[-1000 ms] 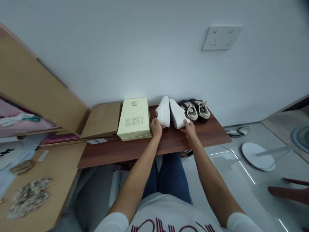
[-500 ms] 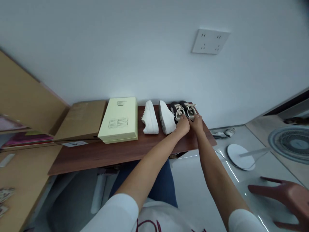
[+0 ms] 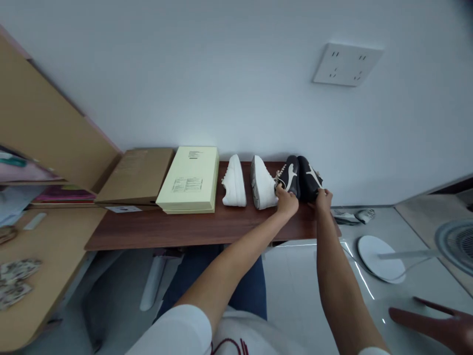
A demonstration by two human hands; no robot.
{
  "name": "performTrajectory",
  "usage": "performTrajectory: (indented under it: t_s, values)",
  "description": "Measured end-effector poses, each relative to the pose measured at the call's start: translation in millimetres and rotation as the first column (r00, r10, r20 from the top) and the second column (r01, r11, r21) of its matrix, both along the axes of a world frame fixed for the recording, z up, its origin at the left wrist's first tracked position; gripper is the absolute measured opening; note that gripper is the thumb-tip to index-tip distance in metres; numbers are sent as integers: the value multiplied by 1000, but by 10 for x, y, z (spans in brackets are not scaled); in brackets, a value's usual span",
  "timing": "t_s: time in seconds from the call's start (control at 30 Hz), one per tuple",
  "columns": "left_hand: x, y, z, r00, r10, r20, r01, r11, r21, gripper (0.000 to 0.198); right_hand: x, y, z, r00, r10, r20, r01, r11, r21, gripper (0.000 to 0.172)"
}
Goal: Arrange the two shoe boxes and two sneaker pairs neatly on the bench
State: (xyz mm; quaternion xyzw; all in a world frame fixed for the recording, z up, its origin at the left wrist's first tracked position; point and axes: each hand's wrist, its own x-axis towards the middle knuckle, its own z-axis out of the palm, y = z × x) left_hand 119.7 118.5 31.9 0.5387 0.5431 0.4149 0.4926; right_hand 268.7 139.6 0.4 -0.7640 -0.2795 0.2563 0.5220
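A pair of black sneakers with white stripes stands tipped on their sides, soles pressed together, at the right end of a dark wooden shelf [image 3: 185,229]. My left hand [image 3: 286,202] grips the heel of the left black sneaker [image 3: 290,176]. My right hand [image 3: 323,199] grips the heel of the right black sneaker [image 3: 308,178]. Two white sneakers [image 3: 249,183] lie just left of them, touched by neither hand.
A pale yellow shoebox [image 3: 190,178] and a brown cardboard box [image 3: 136,175] sit further left on the shelf. A light wood desk [image 3: 33,266] is at the left. A fan base [image 3: 380,251] stands on the floor at right. Another person's hand [image 3: 439,323] shows at the lower right.
Both hands left the white sneakers and moved right to the black pair. The black sneakers, upright with laces showing before, are now tipped on their sides, soles together.
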Motion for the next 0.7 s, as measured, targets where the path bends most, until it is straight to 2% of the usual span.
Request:
performTrajectory:
  t_s: [0.07, 0.13, 0.17, 0.2, 0.27, 0.3, 0.33, 0.37, 0.4, 0.43, 0.53, 0.6, 0.7]
  values:
    - [-213, -198, -26, 999, -15, -47, 24, 981, 194, 63, -31, -143, 27, 989, -85, 124, 94, 993, -67, 61]
    - [-608, -367, -57, 991, 14, -130, 43, 906, 421, 63, -119, -352, 82, 939, -115, 323, 126, 992, -13, 63]
    - [-856, -421, -78, 977, 86, -194, 24, 864, 504, 61, -208, -471, 113, 900, -123, 418, 113, 992, 48, 64]
    - [-1115, -447, -104, 943, 215, -254, -46, 840, 540, 60, -334, -587, 144, 857, -117, 503, 67, 991, 117, 63]
    - [-1592, -409, -165, 819, 448, -357, -247, 839, 486, 68, -693, -776, 195, 773, -44, 633, -129, 966, 224, 58]
    - [-1773, -350, -196, 779, 482, -401, -315, 854, 414, 78, -913, -831, 212, 733, 57, 678, -284, 931, 228, 53]
    - [-1902, -270, -225, 772, 465, -433, -338, 878, 340, 86, -1140, -854, 223, 670, 217, 710, -458, 873, 166, 48]
    - [-1976, -177, -250, 784, 429, -449, -332, 900, 282, 90, -1361, -847, 226, 592, 350, 726, -571, 818, 71, 48]
    - [-2001, -78, -270, 805, 389, -447, -308, 919, 246, 91, -1560, -815, 222, 535, 423, 731, -609, 793, -14, 52]
    - [-1987, 18, -284, 829, 356, -431, -276, 931, 239, 89, -1728, -769, 212, 507, 462, 728, -602, 794, -85, 57]
    - [-1855, 244, -294, 891, 304, -338, -200, 930, 310, 80, -2007, -649, 166, 544, 444, 712, -456, 869, -193, 66]
    - [-1794, 311, -298, 920, 278, -277, -170, 919, 356, 75, -2051, -655, 126, 584, 386, 714, -363, 911, -195, 66]
    - [-1778, 277, -344, 946, 215, -241, -102, 907, 409, 69, -2025, -767, 59, 602, 310, 736, -297, 942, -153, 65]
